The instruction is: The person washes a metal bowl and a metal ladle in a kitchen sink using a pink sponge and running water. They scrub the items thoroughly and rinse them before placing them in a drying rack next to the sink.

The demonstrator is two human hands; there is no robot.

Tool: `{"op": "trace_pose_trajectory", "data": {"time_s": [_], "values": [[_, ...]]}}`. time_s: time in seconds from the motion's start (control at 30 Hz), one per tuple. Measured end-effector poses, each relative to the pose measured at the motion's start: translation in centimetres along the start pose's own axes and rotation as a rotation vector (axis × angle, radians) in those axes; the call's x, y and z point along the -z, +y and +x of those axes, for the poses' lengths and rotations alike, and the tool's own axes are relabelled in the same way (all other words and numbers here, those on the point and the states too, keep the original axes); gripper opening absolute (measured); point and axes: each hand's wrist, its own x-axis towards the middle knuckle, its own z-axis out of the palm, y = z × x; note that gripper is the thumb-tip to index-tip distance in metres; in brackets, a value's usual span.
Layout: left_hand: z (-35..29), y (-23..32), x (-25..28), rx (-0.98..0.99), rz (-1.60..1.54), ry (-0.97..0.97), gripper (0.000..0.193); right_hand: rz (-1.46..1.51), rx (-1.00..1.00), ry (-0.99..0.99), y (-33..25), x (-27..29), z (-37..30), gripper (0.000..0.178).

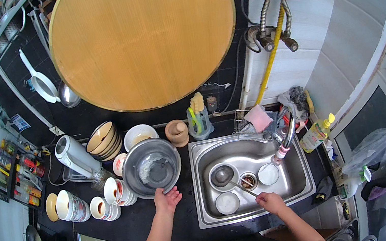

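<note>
My left hand (pixel 167 200) is at the near rim of a grey metal basin (pixel 176 167), thumb at the edge and fingers beneath it. Some whitish wet residue shows inside the basin. In my right hand (pixel 271 203) is the handle of a metal ladle (pixel 223 175). The ladle's round head rests in a white bowl (pixel 213 184) at the left of the steel sink (pixel 274 143). Two more white bowls sit in the sink: one at the near left (pixel 228 203), another right of the drain (pixel 268 174).
Stacked patterned bowls (pixel 78 209) line the counter at left, near a white kettle (pixel 75 154). Behind the basin stand a white bowl (pixel 138 134) and a wooden mortar (pixel 177 132). A faucet (pixel 288 134) overhangs the sink; a yellow soap bottle (pixel 317 135) stands right.
</note>
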Motion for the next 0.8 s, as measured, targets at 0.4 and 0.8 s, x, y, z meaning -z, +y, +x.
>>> {"op": "trace_pose_trajectory", "data": {"time_s": [0.4, 0.8], "values": [[-6.5, -0.7, -6.2, -0.293, 0.282, -0.090, 0.035, 0.065, -0.032, -0.066, 3.8, 2.0, 0.6, 0.020], [-9.1, -5.7, -8.7, 0.111, 0.799, -0.108, 0.045, 0.241, 0.056, -0.082, 8.8, 1.7, 1.9, 0.022]]}}
